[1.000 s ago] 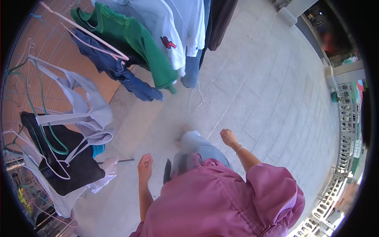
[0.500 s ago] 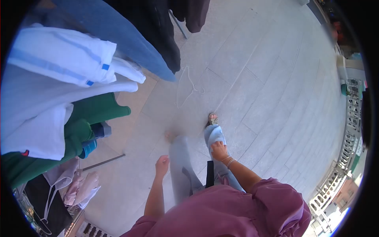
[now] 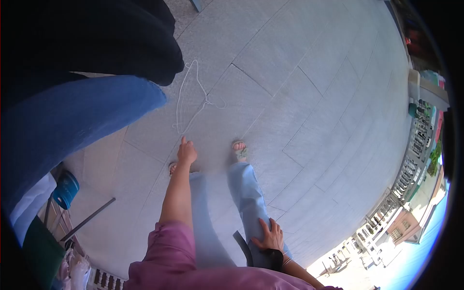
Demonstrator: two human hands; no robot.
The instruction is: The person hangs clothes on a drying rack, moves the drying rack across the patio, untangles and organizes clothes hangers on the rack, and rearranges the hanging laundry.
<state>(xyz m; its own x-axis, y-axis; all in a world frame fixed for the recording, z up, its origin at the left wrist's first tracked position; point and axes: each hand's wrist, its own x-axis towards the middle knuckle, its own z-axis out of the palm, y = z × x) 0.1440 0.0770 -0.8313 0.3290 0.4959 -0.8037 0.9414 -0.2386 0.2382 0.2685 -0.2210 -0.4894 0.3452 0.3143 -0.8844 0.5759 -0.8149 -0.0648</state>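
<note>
A white wire clothes hanger (image 3: 180,104) lies on the paved floor, its hook toward the right. My left hand (image 3: 187,151) reaches down just short of the hanger's near end, with the index finger stretched out and the other fingers partly curled. Nothing shows in it, and in this view the fingertip is close to the wire; I cannot tell if they touch. My right hand (image 3: 270,238) rests with spread fingers on the leg of my light blue jeans (image 3: 249,188). A black strap (image 3: 242,246) hangs beside that hand.
Black clothing (image 3: 121,43) and blue denim (image 3: 96,113) hang at the left. Below them are a teal container (image 3: 66,189), a grey metal bar (image 3: 89,218) near the floor and green cloth (image 3: 42,253). A white balustrade (image 3: 372,217) runs along the right.
My left hand has reached forward toward the hanger. My right hand has come back up the leg, fingers now spread. The view has shifted closer to the hanging black clothing and denim.
</note>
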